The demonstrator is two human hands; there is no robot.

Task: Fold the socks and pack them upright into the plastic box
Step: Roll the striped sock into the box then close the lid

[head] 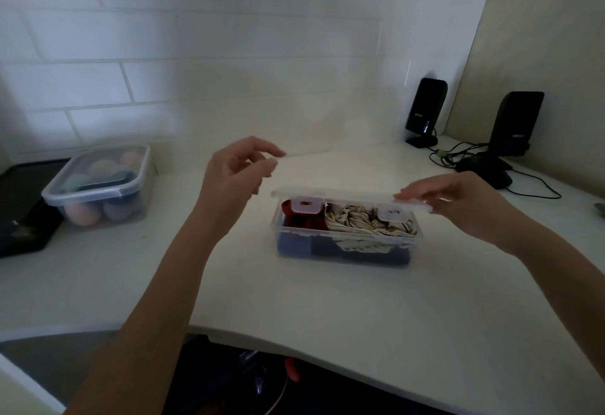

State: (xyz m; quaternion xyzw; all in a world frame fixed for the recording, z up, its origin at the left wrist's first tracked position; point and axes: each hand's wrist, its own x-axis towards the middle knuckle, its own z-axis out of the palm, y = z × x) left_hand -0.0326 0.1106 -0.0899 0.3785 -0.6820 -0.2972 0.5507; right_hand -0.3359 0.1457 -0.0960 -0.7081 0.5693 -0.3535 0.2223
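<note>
A clear plastic box point(343, 252) stands on the white desk, packed with a red sock point(302, 219), a cream striped sock point(360, 221) and dark blue socks point(327, 251) lower down. A clear lid point(334, 192) with two hanging clips lies over the box, raised at the front. My right hand point(458, 203) holds the lid's right end with its fingertips. My left hand point(235, 172) hovers above and left of the box, fingers loosely curled and apart, holding nothing.
A second lidded plastic box point(101, 185) with rolled socks stands at the left, beside a black tray point(23, 218). Two black speakers point(425, 110) point(515, 123), cables and a dark mouse point(484, 172) occupy the back right. The desk's curved front edge point(327, 352) runs below.
</note>
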